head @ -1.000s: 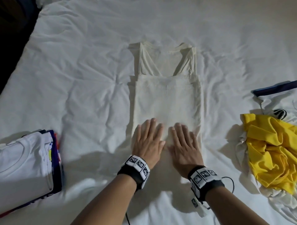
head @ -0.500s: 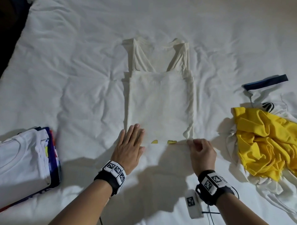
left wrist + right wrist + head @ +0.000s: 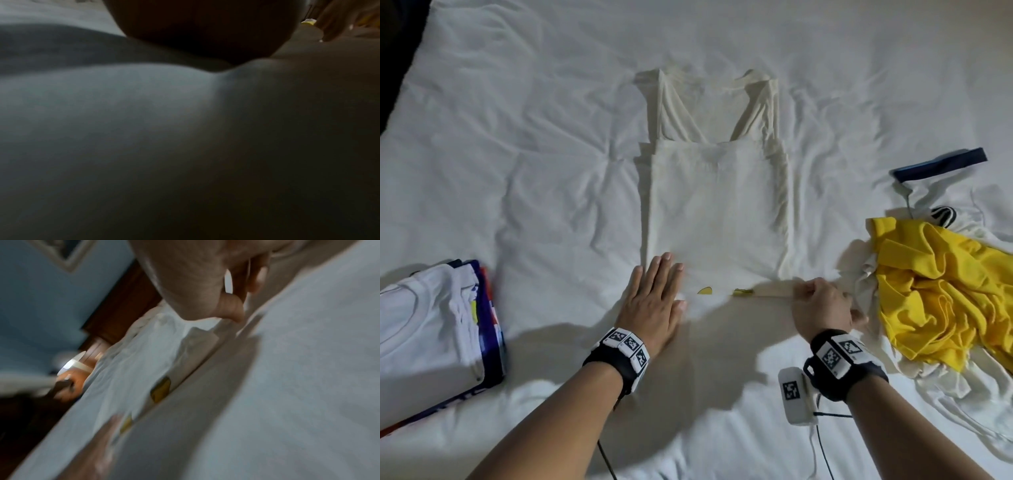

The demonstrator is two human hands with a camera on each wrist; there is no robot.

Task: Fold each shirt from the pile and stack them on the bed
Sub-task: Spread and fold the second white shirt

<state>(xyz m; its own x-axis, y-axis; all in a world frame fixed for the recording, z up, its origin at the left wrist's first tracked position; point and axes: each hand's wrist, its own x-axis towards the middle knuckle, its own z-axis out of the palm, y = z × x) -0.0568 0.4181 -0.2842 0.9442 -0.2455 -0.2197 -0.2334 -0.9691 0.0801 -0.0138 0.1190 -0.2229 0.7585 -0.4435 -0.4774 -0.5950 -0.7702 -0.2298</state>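
Head view: a white bed sheet [image 3: 544, 144] covers the whole work surface. At the left edge lies a stack of folded shirts [image 3: 431, 329], a white one on top and dark blue and coloured layers under it. At the right edge lies the unfolded pile [image 3: 941, 291], a crumpled yellow shirt over white garments, with a dark blue band [image 3: 941, 163] beyond it. Neither group touches the centre area.

The cream shirt [image 3: 717, 205] lies flat at the centre, sides folded inward, neckline at the far end. Two small yellow marks [image 3: 704, 291] show at its near edge.

The left hand [image 3: 654, 301] rests palm down on the near left corner of the cream shirt, fingers [image 3: 664, 270] straight and close together. It grips nothing. The left wrist view is dark and shows only the underside of the hand against cloth.

The right hand [image 3: 820, 308] is at the near right corner, close to the unfolded pile. Its fingers are curled and pinch the near hem of the cream shirt. In the right wrist view, thumb and fingertips [image 3: 234, 308] meet at the raised cloth edge; the picture is blurred.
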